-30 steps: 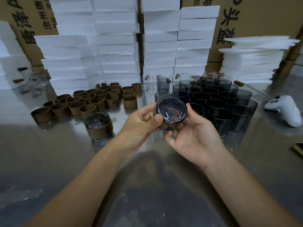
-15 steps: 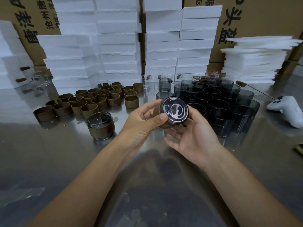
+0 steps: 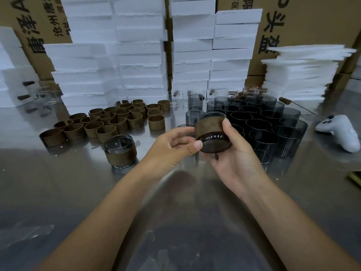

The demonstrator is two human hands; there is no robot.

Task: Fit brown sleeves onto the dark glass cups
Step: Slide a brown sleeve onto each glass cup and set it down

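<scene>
Above the table's middle I hold a dark glass cup (image 3: pixel 214 142) nearly upright, a brown sleeve (image 3: pixel 210 127) wrapped round its body. My right hand (image 3: pixel 235 155) cradles it from below and the right, thumb on the sleeve. My left hand (image 3: pixel 174 146) pinches its lower left edge with thumb and fingers. A sleeved cup (image 3: pixel 120 150) stands on the table to the left. Several loose brown sleeves (image 3: pixel 117 120) lie behind it. Several bare dark cups (image 3: pixel 259 122) stand in a cluster at the right.
The steel table (image 3: pixel 58 182) is reflective. Stacks of white foam boxes (image 3: pixel 136 55) and foam sheets (image 3: pixel 300 75) line the back, with cardboard cartons behind. A white controller (image 3: pixel 340 133) lies at the far right. Clear glass cups (image 3: pixel 176 96) stand near the foam.
The cup has turned from showing its round base toward me to standing nearly upright, so the sleeve now faces me. Both hands stayed on it and rose slightly.
</scene>
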